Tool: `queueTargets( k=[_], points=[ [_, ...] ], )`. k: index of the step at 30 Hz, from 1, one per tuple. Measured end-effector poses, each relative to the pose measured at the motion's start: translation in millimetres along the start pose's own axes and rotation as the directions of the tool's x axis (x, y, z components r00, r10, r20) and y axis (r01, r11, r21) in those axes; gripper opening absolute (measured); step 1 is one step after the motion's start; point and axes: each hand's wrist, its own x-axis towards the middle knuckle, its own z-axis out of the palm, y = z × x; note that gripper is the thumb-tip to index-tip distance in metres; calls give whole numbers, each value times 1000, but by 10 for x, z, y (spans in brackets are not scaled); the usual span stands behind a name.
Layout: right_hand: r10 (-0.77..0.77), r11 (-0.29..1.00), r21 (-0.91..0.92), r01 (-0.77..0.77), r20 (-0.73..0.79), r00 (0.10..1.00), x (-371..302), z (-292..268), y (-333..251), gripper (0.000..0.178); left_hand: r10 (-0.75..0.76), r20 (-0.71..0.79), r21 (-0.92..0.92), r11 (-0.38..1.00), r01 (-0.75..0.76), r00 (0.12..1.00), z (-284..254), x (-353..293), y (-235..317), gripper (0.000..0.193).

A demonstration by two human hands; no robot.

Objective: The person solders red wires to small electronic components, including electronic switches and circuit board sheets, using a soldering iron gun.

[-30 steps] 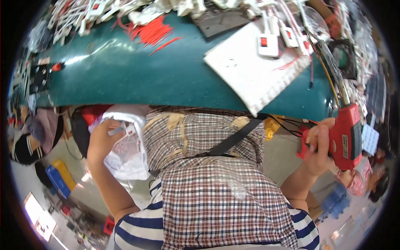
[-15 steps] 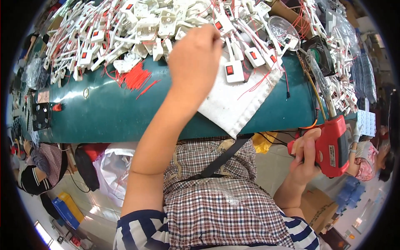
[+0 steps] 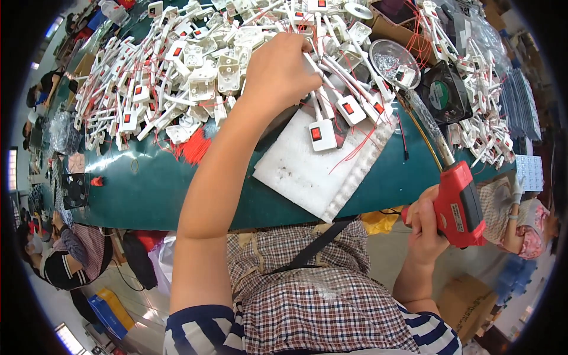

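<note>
My left hand (image 3: 281, 74) is at the near edge of a heap of white plastic parts, its fingers curled down. Its fingertips are partly hidden beside the white stems. White square pieces with red rocker switches (image 3: 322, 135) lie just right of it, on a white foam sheet (image 3: 296, 171). My right hand (image 3: 425, 228) grips a red soldering gun (image 3: 458, 204) by its handle at the table's near right edge. The long metal barrel (image 3: 429, 124) points up and away toward the far side.
The heap of white parts (image 3: 160, 77) with red wires spreads over the far side. A round dish of small metal bits (image 3: 387, 56) and a black fan (image 3: 444, 94) stand at right. Red tubing pieces (image 3: 194, 147) lie on the green table (image 3: 160, 195). Other people sit on both sides.
The view has shifted, so the table sits lower in the picture. My left hand has moved left of the switch pieces, relative to them. The soldering gun stays in my right hand.
</note>
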Motion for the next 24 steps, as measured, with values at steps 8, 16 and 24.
queueTargets(
  k=[8, 16, 24],
  points=[
    [49, 998, 48, -49, 15, 999, 52, -64, 51, 10, -170, -98, -731, 681, 45, 981, -51, -210, -178, 41],
    [43, 997, 62, -47, 63, 997, 108, 11, 63, 9, -104, -118, -828, 560, -40, 988, -100, -500, -154, 46],
    [5, 998, 58, -9, 55, 998, 236, 181, -28, 11, -79, -254, -719, 683, -133, 964, -133, -664, -28, 43]
  ],
)
